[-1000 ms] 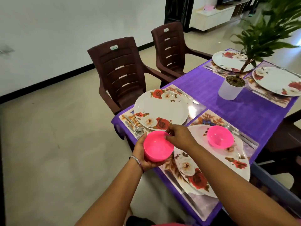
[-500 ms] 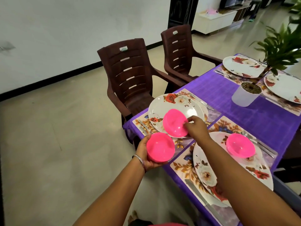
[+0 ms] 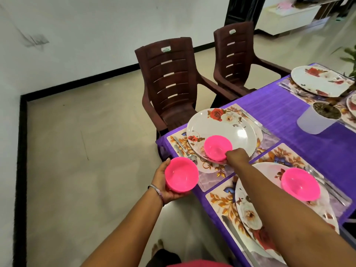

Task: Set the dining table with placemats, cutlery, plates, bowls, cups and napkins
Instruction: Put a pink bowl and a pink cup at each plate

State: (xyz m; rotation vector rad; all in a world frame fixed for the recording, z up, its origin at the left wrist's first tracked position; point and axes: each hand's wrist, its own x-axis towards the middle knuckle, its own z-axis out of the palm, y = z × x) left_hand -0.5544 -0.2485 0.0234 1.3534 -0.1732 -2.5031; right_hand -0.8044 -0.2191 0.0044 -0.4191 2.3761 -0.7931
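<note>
Hands [image 3: 165, 182] [image 3: 236, 158] each grip one pink bowl | bowls: 3 | plates: 3

The right hand [image 3: 236, 158] has lowered 1 pink bowl [image 3: 217, 147] onto the far plate [image 3: 221, 132].

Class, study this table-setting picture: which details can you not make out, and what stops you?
- Whether the bowl under the right hand already rests on the plate: head view, hand covers its near edge.
- Far-right plate: cut by the frame edge.
- How many bowls the left hand holds: the top bowl hides any beneath.
</note>
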